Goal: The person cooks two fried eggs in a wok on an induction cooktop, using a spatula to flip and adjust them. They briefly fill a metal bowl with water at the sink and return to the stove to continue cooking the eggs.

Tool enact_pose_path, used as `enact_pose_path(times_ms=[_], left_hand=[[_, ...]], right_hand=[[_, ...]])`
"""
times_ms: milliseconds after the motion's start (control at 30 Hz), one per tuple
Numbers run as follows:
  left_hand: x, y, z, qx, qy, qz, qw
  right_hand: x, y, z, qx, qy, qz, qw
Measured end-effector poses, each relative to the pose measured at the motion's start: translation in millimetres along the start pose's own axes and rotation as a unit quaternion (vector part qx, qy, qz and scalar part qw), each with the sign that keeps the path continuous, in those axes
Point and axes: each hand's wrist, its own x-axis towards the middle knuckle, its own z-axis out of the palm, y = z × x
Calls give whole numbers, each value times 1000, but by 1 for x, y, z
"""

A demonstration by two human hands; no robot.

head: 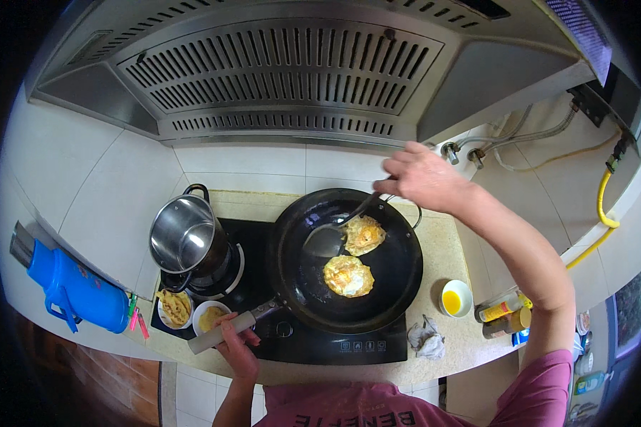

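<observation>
A black wok sits on the cooktop, with two fried eggs in it. The nearer fried egg has a pale white patch; the farther fried egg is browned. My right hand, above the wok's far right rim, grips the dark handle of a wok spatula. Its broad head rests low in the wok, just left of the farther egg. My left hand holds the wok's light grey handle at the front left.
A steel pot stands left on the black cooktop. Before it are a bowl of flat browned food and a second bowl. Rightward lie a crumpled cloth, a bowl with yellow liquid and bottles. A range hood hangs above.
</observation>
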Motion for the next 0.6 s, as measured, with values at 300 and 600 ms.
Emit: enact_pose_path(times_ms=[300,600], left_hand=[[0,-2,1,-3,-3,9,1000],[1,0,-1,8,1,-12,1000]], right_hand=[[-70,5,-31,164,-333,149,917],[-75,-15,-28,261,-424,213,840]])
